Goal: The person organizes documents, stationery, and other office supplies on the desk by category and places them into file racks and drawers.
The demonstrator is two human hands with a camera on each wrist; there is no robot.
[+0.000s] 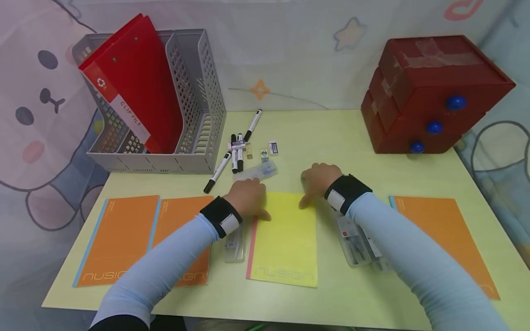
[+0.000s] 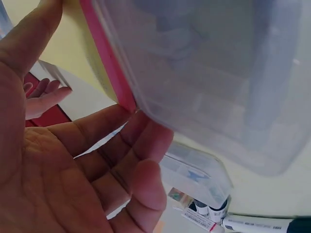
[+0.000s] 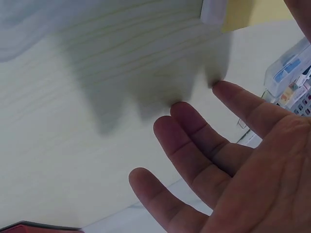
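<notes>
A yellow notebook point(image 1: 285, 243) with a pink spine lies between both hands. At its upper left, my left hand point(image 1: 247, 197) has the thumb over the cover. In the left wrist view, the fingertips of this hand point(image 2: 82, 170) touch the corner of the pink spine point(image 2: 114, 70). Beside the upper right corner is my right hand point(image 1: 320, 181), its thumb by the notebook edge. The right wrist view shows its fingers point(image 3: 194, 126) spread and nearly straight, tips at the tabletop. Clear plastic cases lie left point(image 1: 234, 246) and right point(image 1: 352, 241) of the notebook.
Two orange notebooks point(image 1: 118, 239) lie at left, another point(image 1: 443, 239) at right. Several markers point(image 1: 218, 172), small erasers point(image 1: 273, 147) and a clear case point(image 1: 258, 171) lie beyond the left hand. A grey basket point(image 1: 153, 163) holds a red file point(image 1: 141, 87); a red drawer box point(image 1: 439, 92) stands back right.
</notes>
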